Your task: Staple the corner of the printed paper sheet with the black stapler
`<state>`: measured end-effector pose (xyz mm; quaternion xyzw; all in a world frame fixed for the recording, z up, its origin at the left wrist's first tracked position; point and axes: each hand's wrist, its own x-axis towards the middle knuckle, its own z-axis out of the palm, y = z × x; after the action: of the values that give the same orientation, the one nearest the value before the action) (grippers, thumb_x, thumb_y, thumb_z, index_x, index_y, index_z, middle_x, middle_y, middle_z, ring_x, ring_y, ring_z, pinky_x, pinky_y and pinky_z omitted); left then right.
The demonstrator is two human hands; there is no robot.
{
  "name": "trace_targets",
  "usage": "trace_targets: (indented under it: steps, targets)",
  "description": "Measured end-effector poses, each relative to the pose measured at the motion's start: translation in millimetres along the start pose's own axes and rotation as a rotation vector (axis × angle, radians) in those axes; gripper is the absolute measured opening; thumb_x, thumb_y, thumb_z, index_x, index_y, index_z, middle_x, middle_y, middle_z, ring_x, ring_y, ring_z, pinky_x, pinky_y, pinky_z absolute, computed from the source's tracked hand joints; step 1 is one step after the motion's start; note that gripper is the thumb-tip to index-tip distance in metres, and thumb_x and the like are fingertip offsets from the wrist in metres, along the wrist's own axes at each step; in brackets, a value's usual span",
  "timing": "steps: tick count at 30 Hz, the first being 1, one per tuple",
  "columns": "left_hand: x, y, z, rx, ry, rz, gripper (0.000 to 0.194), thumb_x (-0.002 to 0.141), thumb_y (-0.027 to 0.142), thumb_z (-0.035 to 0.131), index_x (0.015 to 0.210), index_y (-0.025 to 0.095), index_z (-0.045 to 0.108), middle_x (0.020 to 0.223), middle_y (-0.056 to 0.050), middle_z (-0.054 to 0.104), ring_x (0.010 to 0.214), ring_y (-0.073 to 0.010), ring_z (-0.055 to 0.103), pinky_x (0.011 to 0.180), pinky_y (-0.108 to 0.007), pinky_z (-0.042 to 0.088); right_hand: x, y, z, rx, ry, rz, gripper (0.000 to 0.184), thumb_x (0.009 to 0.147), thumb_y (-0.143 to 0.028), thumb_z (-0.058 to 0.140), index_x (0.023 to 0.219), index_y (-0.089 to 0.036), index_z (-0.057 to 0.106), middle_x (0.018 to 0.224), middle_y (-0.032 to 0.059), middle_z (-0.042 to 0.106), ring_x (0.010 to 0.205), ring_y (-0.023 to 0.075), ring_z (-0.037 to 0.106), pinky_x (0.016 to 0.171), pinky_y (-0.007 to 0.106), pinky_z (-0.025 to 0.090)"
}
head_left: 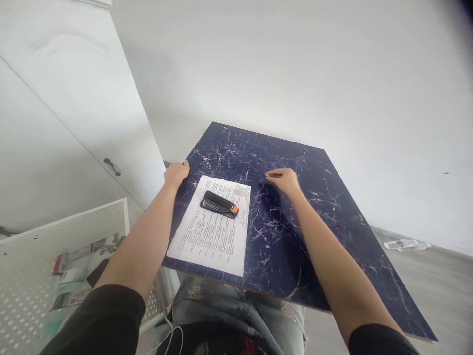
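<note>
A dark blue marbled board (318,217) lies across my lap. On its left part rests a stack of printed paper (212,236), and a black stapler (219,204) with an orange tip lies on the upper part of that paper. My left hand (176,173) curls over the board's left edge, fingers closed on it. My right hand (284,179) hovers over the middle of the board, right of the paper, with fingers bent and pinched together; nothing is visible in them.
A white cabinet (74,128) with a dark handle (112,166) stands at the left. A white perforated panel (44,276) with small packets leans below it. The wall is plain white. A crumpled plastic bottle (405,243) lies on the grey floor at the right.
</note>
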<state>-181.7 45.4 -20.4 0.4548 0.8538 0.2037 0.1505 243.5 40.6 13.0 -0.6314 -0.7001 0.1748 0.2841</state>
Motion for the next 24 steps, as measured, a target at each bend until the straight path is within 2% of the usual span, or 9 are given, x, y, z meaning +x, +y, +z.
trace_targets:
  steps: [4, 6, 8, 11, 14, 16, 18, 21, 24]
  targets:
    - [-3.3, 3.2, -3.6, 0.051, -0.035, -0.014, 0.069, 0.104, 0.054, 0.037, 0.132, 0.0, 0.068, 0.136, -0.033, 0.065, 0.127, -0.0458, 0.063, 0.106, -0.054, 0.048, 28.4, -94.7, 73.5, 0.136, -0.147, -0.199, 0.013, 0.072, -0.02, 0.087, 0.085, -0.021, 0.082, 0.09, 0.0022, 0.081, 0.08, 0.016, 0.073, 0.083, 0.027, 0.057]
    - [-4.7, 4.3, -4.9, 0.068, -0.04, -0.014, 0.069, 0.104, 0.054, 0.036, 0.132, 0.0, 0.068, 0.137, -0.033, 0.064, 0.128, -0.0452, 0.063, 0.106, -0.053, 0.048, 38.9, -129.7, 105.6, 0.168, -0.186, -0.245, 0.009, 0.072, -0.018, 0.087, 0.078, -0.02, 0.08, 0.085, 0.0018, 0.08, 0.078, 0.0148, 0.071, 0.081, 0.026, 0.056]
    - [-5.9, 4.8, -5.8, 0.082, -0.043, -0.008, 0.069, 0.104, 0.054, 0.035, 0.132, 0.001, 0.068, 0.137, -0.033, 0.065, 0.128, -0.0441, 0.063, 0.106, -0.052, 0.048, 46.3, -151.3, 130.3, 0.188, -0.215, -0.264, 0.01, 0.071, -0.015, 0.088, 0.073, -0.019, 0.079, 0.081, 0.0021, 0.079, 0.077, 0.0149, 0.071, 0.08, 0.026, 0.055]
    - [-7.2, 4.9, -6.3, 0.097, -0.041, 0.002, 0.068, 0.105, 0.055, 0.034, 0.133, 0.002, 0.068, 0.137, -0.032, 0.065, 0.129, -0.0432, 0.063, 0.106, -0.051, 0.048, 52.4, -161.7, 151.0, 0.214, -0.25, -0.257, 0.012, 0.071, -0.015, 0.089, 0.069, -0.018, 0.078, 0.076, 0.0022, 0.078, 0.075, 0.0152, 0.071, 0.077, 0.026, 0.055]
    - [-7.4, 5.0, -6.5, 0.102, -0.04, 0.002, 0.069, 0.105, 0.055, 0.033, 0.134, 0.002, 0.067, 0.138, -0.032, 0.064, 0.13, -0.0435, 0.063, 0.107, -0.052, 0.048, 54.4, -159.1, 153.5, 0.234, -0.282, -0.248, 0.012, 0.07, -0.017, 0.09, 0.069, -0.018, 0.078, 0.075, 0.0024, 0.078, 0.074, 0.016, 0.071, 0.077, 0.026, 0.055]
    - [-6.7, 4.9, -6.3, 0.099, -0.041, 0.0, 0.069, 0.105, 0.055, 0.033, 0.134, 0.002, 0.067, 0.138, -0.032, 0.064, 0.13, -0.0435, 0.062, 0.107, -0.052, 0.048, 52.5, -156.5, 145.9, 0.245, -0.303, -0.261, 0.012, 0.071, -0.019, 0.091, 0.076, -0.019, 0.08, 0.08, 0.0024, 0.079, 0.079, 0.0165, 0.072, 0.08, 0.026, 0.055]
    - [-5.8, 4.5, -5.8, 0.09, -0.047, -0.001, 0.068, 0.105, 0.055, 0.034, 0.133, 0.003, 0.068, 0.137, -0.032, 0.065, 0.13, -0.0437, 0.063, 0.106, -0.052, 0.048, 44.8, -154.5, 130.9, 0.252, -0.303, -0.27, 0.009, 0.08, -0.027, 0.086, 0.084, -0.02, 0.082, 0.088, 0.0032, 0.08, 0.084, 0.0169, 0.073, 0.084, 0.027, 0.054]
    - [-4.8, 3.7, -4.3, 0.076, -0.045, -0.003, 0.068, 0.104, 0.055, 0.035, 0.13, 0.003, 0.069, 0.136, -0.033, 0.065, 0.128, -0.0446, 0.063, 0.105, -0.053, 0.048, 15.8, -150.8, 97.7, 0.295, -0.361, -0.318, 0.033, 0.1, -0.045, 0.065, 0.088, -0.019, 0.081, 0.092, 0.005, 0.08, 0.084, 0.0168, 0.072, 0.082, 0.029, 0.054]
    - [-4.6, 3.3, -2.9, 0.066, -0.029, -0.006, 0.068, 0.104, 0.055, 0.035, 0.13, 0.002, 0.069, 0.136, -0.033, 0.065, 0.127, -0.0448, 0.064, 0.104, -0.054, 0.048, -30.9, -145.8, 66.4, 0.368, -0.572, -0.464, 0.041, 0.102, -0.056, 0.059, 0.099, -0.021, 0.08, 0.1, 0.0045, 0.079, 0.088, 0.0177, 0.071, 0.082, 0.03, 0.053]
